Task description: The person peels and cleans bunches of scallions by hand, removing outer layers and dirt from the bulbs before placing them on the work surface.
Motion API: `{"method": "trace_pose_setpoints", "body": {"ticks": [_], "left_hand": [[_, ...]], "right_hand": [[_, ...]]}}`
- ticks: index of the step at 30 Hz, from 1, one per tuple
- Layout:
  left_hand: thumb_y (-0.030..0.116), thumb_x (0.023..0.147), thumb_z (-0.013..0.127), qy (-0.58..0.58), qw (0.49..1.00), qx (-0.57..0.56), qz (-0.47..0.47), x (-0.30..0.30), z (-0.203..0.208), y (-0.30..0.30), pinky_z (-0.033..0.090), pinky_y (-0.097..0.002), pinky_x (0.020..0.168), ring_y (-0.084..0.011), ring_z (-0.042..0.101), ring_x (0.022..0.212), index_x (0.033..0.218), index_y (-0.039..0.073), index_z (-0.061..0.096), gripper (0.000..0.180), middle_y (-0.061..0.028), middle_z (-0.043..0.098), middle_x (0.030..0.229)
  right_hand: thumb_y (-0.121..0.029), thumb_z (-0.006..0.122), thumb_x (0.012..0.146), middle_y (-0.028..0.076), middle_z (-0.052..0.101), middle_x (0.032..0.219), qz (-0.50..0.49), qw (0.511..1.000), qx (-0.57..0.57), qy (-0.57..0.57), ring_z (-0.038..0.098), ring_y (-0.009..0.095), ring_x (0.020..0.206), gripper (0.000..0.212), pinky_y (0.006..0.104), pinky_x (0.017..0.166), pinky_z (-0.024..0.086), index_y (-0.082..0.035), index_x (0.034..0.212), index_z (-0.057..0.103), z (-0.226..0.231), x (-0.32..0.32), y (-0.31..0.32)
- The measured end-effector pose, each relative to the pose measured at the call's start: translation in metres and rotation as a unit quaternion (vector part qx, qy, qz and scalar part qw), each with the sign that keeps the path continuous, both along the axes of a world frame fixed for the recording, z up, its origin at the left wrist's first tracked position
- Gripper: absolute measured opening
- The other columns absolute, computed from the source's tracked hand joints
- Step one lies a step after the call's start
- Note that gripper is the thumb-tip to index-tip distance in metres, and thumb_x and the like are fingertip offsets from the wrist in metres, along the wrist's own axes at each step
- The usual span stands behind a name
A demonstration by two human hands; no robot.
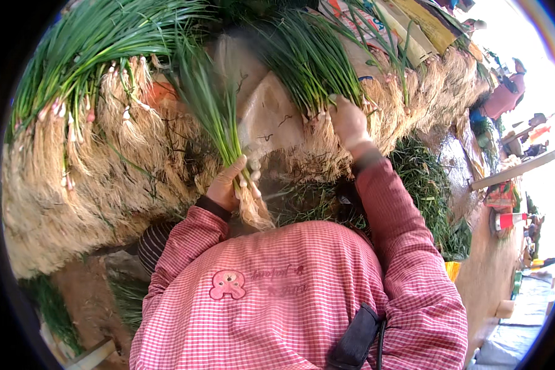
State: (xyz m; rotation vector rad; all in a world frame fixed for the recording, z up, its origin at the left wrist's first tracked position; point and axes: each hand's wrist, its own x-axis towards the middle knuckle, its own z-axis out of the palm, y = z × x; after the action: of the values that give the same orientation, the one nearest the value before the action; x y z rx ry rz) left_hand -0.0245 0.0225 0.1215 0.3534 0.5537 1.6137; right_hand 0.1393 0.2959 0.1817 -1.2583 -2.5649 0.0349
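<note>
My left hand (227, 184) is closed around a small bunch of spring onions (229, 132), their green leaves pointing up and away. White bulbs and pale stringy roots hang below its fingers. Farther off to the right, my right hand (351, 123) reaches to a pile of spring onions (311, 68). Its fingers are closed at the pile's right end, by the white bulbs; the palm side is hidden. Between the two hands lies a wrinkled translucent plastic sheet (271, 114).
A larger heap of spring onions (105, 55) fills the far left, roots hanging over the edge. Loose green leaves (422, 179) are heaped at the right. Beyond are a red-and-white cone (510, 221), a plank (518, 168) and a person in pink (504, 95).
</note>
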Motion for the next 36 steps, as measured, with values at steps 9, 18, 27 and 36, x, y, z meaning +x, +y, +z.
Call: {"method": "trace_pose_setpoints", "body": {"ticks": [9, 18, 27, 36], "left_hand": [[0.012, 0.094, 0.051, -0.028, 0.999, -0.044, -0.01, 0.012, -0.006, 0.017, 0.056, -0.032, 0.083, -0.0211, 0.059, 0.112, 0.14, 0.0, 0.038, 0.049, -0.0108, 0.052, 0.135], [0.017, 0.096, 0.05, 0.045, 0.998, -0.046, -0.018, 0.005, -0.008, 0.013, 0.056, -0.0318, 0.08, -0.0207, 0.056, 0.116, 0.14, 0.0, 0.038, 0.049, -0.0109, 0.051, 0.136], [0.022, 0.095, 0.055, 0.13, 0.986, -0.098, 0.029, 0.009, -0.018, 0.013, 0.055, -0.0317, 0.05, -0.0218, 0.063, 0.054, 0.104, 0.0, 0.059, 0.024, -0.0095, 0.067, 0.085], [0.03, 0.092, 0.061, 0.042, 0.992, -0.121, 0.011, 0.001, -0.01, 0.014, 0.058, -0.0396, 0.058, -0.0212, 0.063, 0.056, 0.099, 0.005, 0.063, 0.026, -0.0021, 0.061, 0.076]], "right_hand": [[-0.029, 0.052, 0.092, 0.011, 0.068, 0.08, 0.103, 0.989, -0.021, -0.104, 0.068, 0.026, 0.074, 0.02, 0.0376, 0.064, 0.056, -0.013, 0.099, 0.061, -0.007, -0.031, -0.056], [-0.031, 0.066, 0.084, 0.012, 0.068, 0.087, 0.066, 0.981, 0.103, -0.152, 0.067, 0.028, 0.081, 0.026, 0.04, 0.074, 0.053, -0.006, 0.092, 0.064, -0.014, -0.057, 0.039], [-0.04, 0.064, 0.087, 0.019, 0.067, 0.089, 0.187, 0.895, -0.39, 0.112, 0.066, 0.031, 0.078, 0.048, 0.0408, 0.071, 0.051, 0.0, 0.114, 0.057, -0.033, -0.08, -0.113], [-0.031, 0.058, 0.094, 0.012, 0.06, 0.078, 0.129, 0.784, -0.471, 0.383, 0.052, 0.023, 0.067, 0.032, 0.0321, 0.065, 0.046, 0.001, 0.098, 0.059, -0.062, -0.072, -0.11]]}}
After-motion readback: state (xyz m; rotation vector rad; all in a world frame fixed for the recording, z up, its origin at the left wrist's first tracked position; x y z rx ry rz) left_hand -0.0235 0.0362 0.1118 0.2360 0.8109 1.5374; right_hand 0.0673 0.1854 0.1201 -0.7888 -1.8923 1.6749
